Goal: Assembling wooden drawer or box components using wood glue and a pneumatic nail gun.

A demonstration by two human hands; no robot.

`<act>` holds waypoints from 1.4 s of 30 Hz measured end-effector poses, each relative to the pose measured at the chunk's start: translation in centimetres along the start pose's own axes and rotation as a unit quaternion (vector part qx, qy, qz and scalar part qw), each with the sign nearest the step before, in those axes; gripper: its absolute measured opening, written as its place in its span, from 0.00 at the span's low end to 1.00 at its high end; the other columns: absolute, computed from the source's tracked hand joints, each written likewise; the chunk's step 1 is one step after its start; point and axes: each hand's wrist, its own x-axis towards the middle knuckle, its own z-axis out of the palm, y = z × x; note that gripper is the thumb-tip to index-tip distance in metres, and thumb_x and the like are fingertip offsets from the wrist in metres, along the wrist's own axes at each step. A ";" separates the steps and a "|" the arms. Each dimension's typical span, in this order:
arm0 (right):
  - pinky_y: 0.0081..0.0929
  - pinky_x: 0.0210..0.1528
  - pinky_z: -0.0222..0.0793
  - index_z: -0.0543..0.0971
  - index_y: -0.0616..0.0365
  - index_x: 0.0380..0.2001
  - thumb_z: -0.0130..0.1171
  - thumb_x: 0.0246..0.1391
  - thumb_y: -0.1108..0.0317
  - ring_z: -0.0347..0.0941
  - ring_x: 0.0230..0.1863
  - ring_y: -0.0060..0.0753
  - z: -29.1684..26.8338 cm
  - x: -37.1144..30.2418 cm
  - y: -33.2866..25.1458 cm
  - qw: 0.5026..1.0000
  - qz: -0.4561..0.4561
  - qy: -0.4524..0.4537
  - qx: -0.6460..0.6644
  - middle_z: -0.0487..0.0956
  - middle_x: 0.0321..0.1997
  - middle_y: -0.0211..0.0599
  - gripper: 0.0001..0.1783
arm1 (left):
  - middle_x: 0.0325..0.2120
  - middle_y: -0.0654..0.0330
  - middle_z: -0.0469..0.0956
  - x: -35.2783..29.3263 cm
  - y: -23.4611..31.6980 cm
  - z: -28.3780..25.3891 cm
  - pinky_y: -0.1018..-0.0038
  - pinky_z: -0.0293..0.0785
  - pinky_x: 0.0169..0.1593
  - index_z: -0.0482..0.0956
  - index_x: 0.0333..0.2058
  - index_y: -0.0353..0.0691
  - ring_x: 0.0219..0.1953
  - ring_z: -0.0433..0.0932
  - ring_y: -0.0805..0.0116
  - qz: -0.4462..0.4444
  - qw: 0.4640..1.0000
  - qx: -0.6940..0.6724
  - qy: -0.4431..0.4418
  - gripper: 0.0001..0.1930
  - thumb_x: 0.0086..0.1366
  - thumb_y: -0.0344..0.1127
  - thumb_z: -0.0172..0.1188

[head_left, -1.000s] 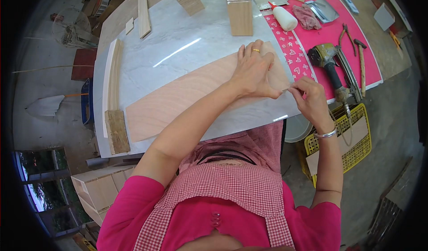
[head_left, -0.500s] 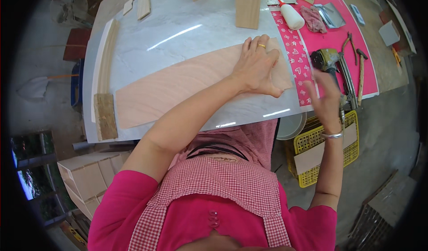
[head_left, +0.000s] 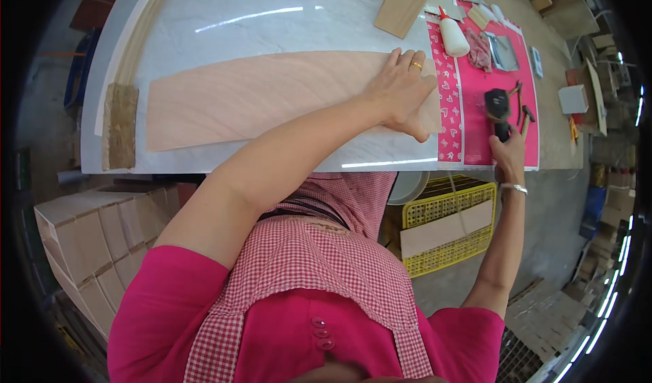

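A long, thin wooden panel with a curved far edge lies flat on the marbled white tabletop. Its right end is held down by my left hand, fingers at the far edge and thumb toward the near edge. On the right, my right hand has its fingers wrapped around the handle of a dark nail gun, over the pink mat. The nail gun is slightly blurred, and its lower part is partly hidden by the hand.
A white glue bottle, a pink rag and a hammer lie around the mat. A wood block stack stands beyond the panel. Left are a rough wood block and long strips. Below is a yellow crate.
My right hand has closed on the nail gun's handle and the gun has turned. My left hand stays on the panel. The whole view has shifted and turned.
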 end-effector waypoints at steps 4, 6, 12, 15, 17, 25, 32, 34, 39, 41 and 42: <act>0.28 0.18 0.65 0.80 0.65 0.33 0.68 0.50 0.67 0.72 0.16 0.28 -7.4 -4.4 -7.0 0.973 0.098 -0.076 0.197 0.78 0.19 0.36 0.12 | 0.56 0.30 0.62 -0.2 -0.2 -0.3 0.46 0.48 0.67 0.76 0.43 0.35 0.63 0.58 0.36 -0.008 1.000 -0.007 0.000 0.40 0.32 0.56 0.70; 0.23 0.15 0.59 0.78 0.63 0.32 0.67 0.52 0.66 0.67 0.13 0.21 -9.2 -7.2 -10.1 0.966 0.087 -0.094 0.226 0.75 0.17 0.30 0.12 | 0.57 0.30 0.62 -0.2 -0.1 -0.6 0.46 0.48 0.67 0.76 0.45 0.35 0.63 0.57 0.37 -0.014 1.000 -0.008 -0.014 0.41 0.32 0.56 0.70; 0.21 0.14 0.56 0.79 0.63 0.31 0.69 0.53 0.67 0.63 0.12 0.15 -10.7 -9.8 -13.4 0.954 0.081 -0.146 0.249 0.73 0.15 0.25 0.10 | 0.58 0.32 0.62 -0.2 0.1 -0.4 0.46 0.46 0.69 0.76 0.48 0.36 0.64 0.57 0.38 -0.019 1.000 -0.004 -0.017 0.42 0.34 0.56 0.71; 0.18 0.11 0.54 0.77 0.62 0.30 0.68 0.54 0.66 0.62 0.10 0.14 -10.0 -9.8 -13.4 0.955 0.069 -0.159 0.240 0.71 0.14 0.24 0.11 | 0.58 0.33 0.62 -0.2 0.2 -0.5 0.47 0.46 0.69 0.75 0.50 0.37 0.65 0.56 0.39 -0.026 0.999 -0.002 -0.028 0.43 0.34 0.56 0.71; 0.18 0.11 0.54 0.77 0.62 0.30 0.68 0.54 0.66 0.62 0.10 0.14 -10.2 -9.8 -14.0 0.955 0.073 -0.159 0.241 0.72 0.14 0.24 0.11 | 0.59 0.33 0.62 -0.2 0.3 -0.6 0.47 0.46 0.69 0.75 0.51 0.37 0.65 0.56 0.39 -0.027 0.999 -0.004 -0.030 0.43 0.34 0.55 0.72; 0.17 0.11 0.53 0.78 0.62 0.30 0.67 0.55 0.65 0.61 0.10 0.13 -9.7 -9.6 -14.1 0.952 0.081 -0.175 0.238 0.72 0.14 0.24 0.11 | 0.59 0.33 0.62 -0.2 0.1 -0.6 0.47 0.46 0.69 0.74 0.51 0.38 0.65 0.56 0.40 -0.029 0.999 -0.004 -0.035 0.44 0.34 0.55 0.72; 0.16 0.11 0.52 0.77 0.61 0.29 0.66 0.56 0.65 0.61 0.09 0.13 -9.3 -10.2 -14.5 0.942 0.112 -0.165 0.271 0.71 0.14 0.23 0.11 | 0.58 0.33 0.63 -0.1 0.2 -0.6 0.47 0.46 0.69 0.74 0.51 0.37 0.64 0.57 0.40 -0.022 0.999 -0.006 -0.041 0.44 0.34 0.55 0.72; 0.17 0.11 0.52 0.77 0.61 0.28 0.66 0.56 0.65 0.60 0.09 0.13 -9.2 -10.2 -14.6 0.940 0.108 -0.173 0.272 0.70 0.14 0.23 0.11 | 0.58 0.33 0.63 -0.2 0.1 -0.6 0.46 0.46 0.69 0.74 0.51 0.37 0.64 0.58 0.40 -0.024 0.999 -0.001 -0.033 0.43 0.35 0.55 0.72; 0.18 0.11 0.52 0.77 0.61 0.28 0.66 0.57 0.64 0.60 0.09 0.13 -9.3 -10.1 -15.0 0.949 0.113 -0.182 0.230 0.70 0.13 0.22 0.12 | 0.58 0.33 0.63 -0.4 -0.3 -0.6 0.44 0.47 0.68 0.74 0.51 0.36 0.64 0.57 0.40 -0.008 1.000 0.002 -0.015 0.45 0.36 0.58 0.73; 0.18 0.11 0.52 0.77 0.61 0.28 0.66 0.57 0.64 0.60 0.09 0.13 -9.4 -10.2 -15.5 0.955 0.106 -0.170 0.218 0.69 0.13 0.22 0.12 | 0.58 0.34 0.63 -1.4 -1.3 -1.7 0.43 0.47 0.68 0.73 0.51 0.36 0.65 0.57 0.39 0.005 1.000 0.019 0.003 0.46 0.35 0.60 0.73; 0.18 0.11 0.52 0.77 0.60 0.28 0.66 0.57 0.64 0.60 0.09 0.13 -9.5 -10.4 -15.8 0.960 0.104 -0.157 0.206 0.69 0.12 0.22 0.12 | 0.59 0.34 0.63 -2.2 -2.0 -2.4 0.42 0.47 0.67 0.73 0.51 0.36 0.65 0.57 0.39 0.022 0.999 0.033 0.019 0.47 0.34 0.61 0.74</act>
